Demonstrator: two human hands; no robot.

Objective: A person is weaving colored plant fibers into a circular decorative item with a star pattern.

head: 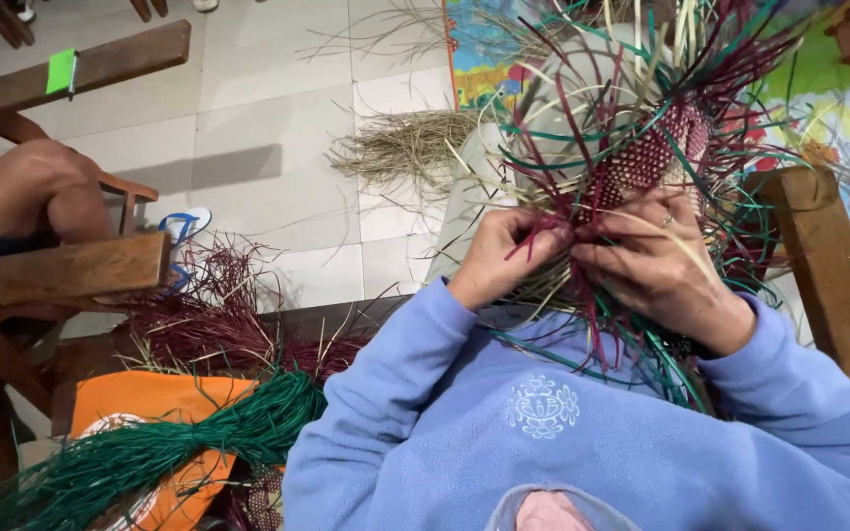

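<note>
A half-woven piece (653, 149) of maroon and pale straw, with loose maroon, green and cream strands sticking out all around, rests in front of my chest. My left hand (500, 258) pinches a few maroon strands at its lower edge. My right hand (657, 264), a ring on one finger, grips strands right beside it, fingertips nearly touching the left hand's. Both arms wear light blue fleece sleeves. The weave's lower part is hidden behind my hands.
A green straw bundle (164, 447) lies across an orange bag (154, 398) at lower left, with maroon straw (211, 320) behind it. Dry pale straw (407, 147) lies on the tiled floor. Wooden chair arms (56, 270) hold another person's knee (36, 187). A wooden post (823, 261) stands right.
</note>
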